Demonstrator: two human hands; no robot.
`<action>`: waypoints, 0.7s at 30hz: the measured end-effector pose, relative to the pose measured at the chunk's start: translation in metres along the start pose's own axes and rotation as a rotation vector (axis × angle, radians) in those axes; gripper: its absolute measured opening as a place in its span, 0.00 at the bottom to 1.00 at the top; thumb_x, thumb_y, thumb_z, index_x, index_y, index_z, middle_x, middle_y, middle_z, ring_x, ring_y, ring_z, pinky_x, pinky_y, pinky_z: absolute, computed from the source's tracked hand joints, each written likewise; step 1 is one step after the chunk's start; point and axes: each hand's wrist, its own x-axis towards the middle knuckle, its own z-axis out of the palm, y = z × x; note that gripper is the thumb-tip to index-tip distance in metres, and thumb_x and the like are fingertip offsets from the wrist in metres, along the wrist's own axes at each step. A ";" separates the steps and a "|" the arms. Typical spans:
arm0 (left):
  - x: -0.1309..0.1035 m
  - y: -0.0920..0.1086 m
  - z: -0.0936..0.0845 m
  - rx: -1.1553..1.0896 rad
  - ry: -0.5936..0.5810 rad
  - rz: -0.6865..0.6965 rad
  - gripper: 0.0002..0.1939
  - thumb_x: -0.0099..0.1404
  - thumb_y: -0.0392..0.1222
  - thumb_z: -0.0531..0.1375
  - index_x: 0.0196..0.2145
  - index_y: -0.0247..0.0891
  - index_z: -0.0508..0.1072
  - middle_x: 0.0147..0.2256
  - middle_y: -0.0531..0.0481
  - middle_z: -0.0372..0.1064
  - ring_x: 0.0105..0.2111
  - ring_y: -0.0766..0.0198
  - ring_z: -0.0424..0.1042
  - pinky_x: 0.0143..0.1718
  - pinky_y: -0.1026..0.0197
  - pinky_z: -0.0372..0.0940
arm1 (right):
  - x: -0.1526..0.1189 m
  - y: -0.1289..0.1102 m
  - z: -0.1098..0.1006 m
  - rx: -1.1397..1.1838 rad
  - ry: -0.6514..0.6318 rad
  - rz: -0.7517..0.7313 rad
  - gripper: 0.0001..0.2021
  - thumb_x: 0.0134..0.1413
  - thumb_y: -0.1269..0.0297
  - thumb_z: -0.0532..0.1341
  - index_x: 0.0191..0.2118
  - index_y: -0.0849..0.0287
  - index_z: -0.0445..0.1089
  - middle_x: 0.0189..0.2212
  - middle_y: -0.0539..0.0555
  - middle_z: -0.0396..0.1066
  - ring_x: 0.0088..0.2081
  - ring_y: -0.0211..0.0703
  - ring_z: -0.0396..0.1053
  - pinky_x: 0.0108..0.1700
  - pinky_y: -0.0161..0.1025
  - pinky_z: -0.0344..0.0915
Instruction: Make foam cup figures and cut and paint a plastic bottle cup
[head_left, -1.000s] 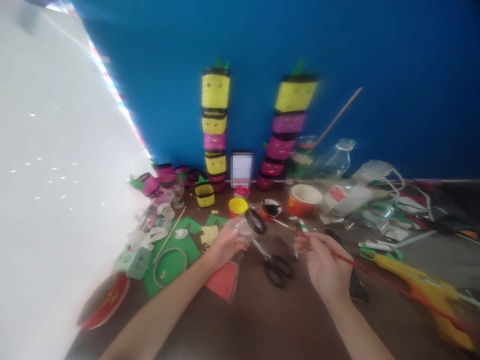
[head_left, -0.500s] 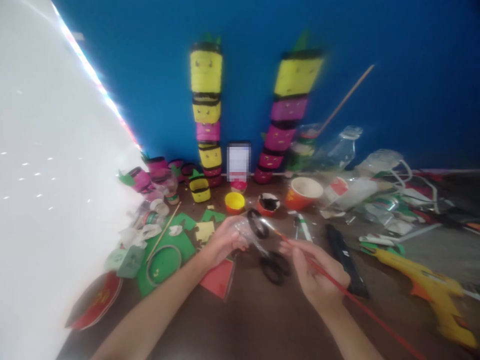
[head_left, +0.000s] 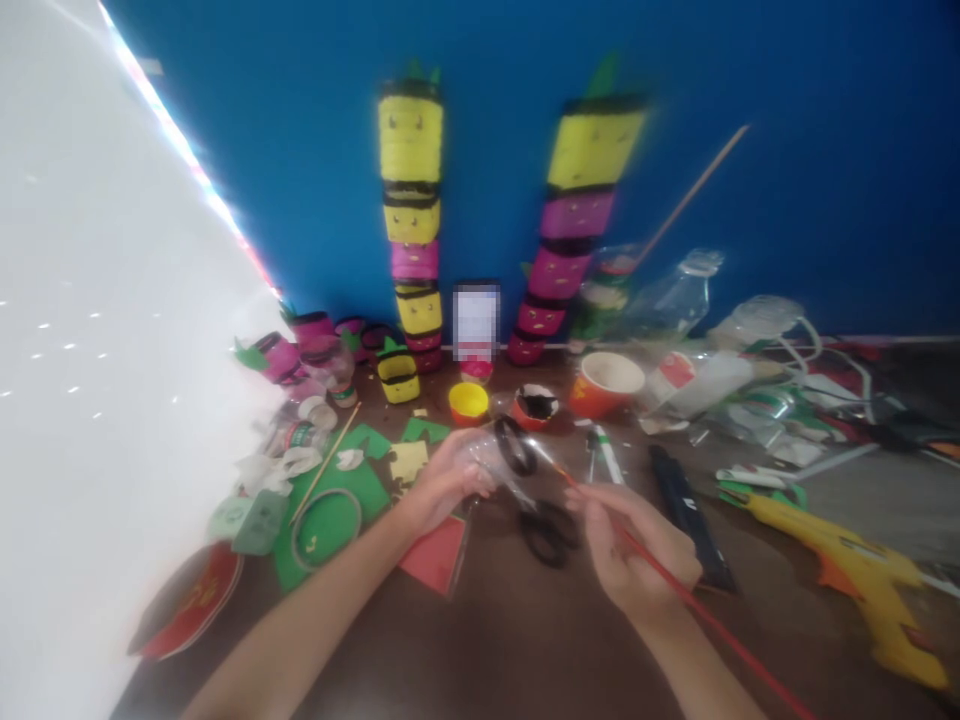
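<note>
My left hand (head_left: 454, 480) is closed around a clear plastic bottle piece (head_left: 478, 452) whose open rim is black and faces right. In the fingers of my right hand (head_left: 637, 545) is a red-handled paintbrush (head_left: 705, 610). Its tip points left and meets the black rim, though blur hides the exact contact. Scissors (head_left: 546, 532) with black handles lie on the table just below and between the hands. Beyond them stand a small yellow-lined cup (head_left: 469, 402) and a cup with black paint (head_left: 536, 404).
Two tall stacks of yellow and magenta face pots (head_left: 411, 140) rise against the blue wall. At right are an orange paper cup (head_left: 606, 385), clear bottles, a black case (head_left: 690, 520) and a yellow glue gun (head_left: 847, 570). Green sheets (head_left: 330, 530) and a red bowl (head_left: 191, 605) sit left.
The paintbrush's rear end has swung slightly left as my right hand shifts a little. My left hand keeps the bottle piece in nearly the same place.
</note>
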 end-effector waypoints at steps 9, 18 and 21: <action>0.000 -0.002 0.000 0.004 0.018 0.016 0.28 0.51 0.41 0.65 0.49 0.40 0.63 0.40 0.47 0.68 0.31 0.65 0.69 0.31 0.62 0.62 | -0.003 0.002 0.001 -0.045 0.024 -0.094 0.09 0.49 0.78 0.57 0.33 0.59 0.69 0.25 0.51 0.73 0.27 0.38 0.73 0.33 0.33 0.71; 0.000 -0.002 0.002 0.018 0.027 0.052 0.27 0.50 0.39 0.66 0.48 0.42 0.65 0.46 0.46 0.65 0.36 0.63 0.68 0.33 0.63 0.62 | -0.002 0.000 0.002 -0.091 0.019 -0.096 0.08 0.49 0.77 0.57 0.34 0.58 0.68 0.24 0.50 0.73 0.26 0.38 0.72 0.30 0.34 0.70; 0.000 -0.001 0.004 0.015 0.023 0.069 0.27 0.50 0.38 0.66 0.48 0.41 0.65 0.45 0.46 0.66 0.39 0.62 0.68 0.36 0.62 0.62 | -0.002 -0.001 0.000 -0.074 0.026 -0.091 0.07 0.49 0.77 0.56 0.32 0.57 0.67 0.22 0.49 0.71 0.23 0.37 0.71 0.27 0.33 0.69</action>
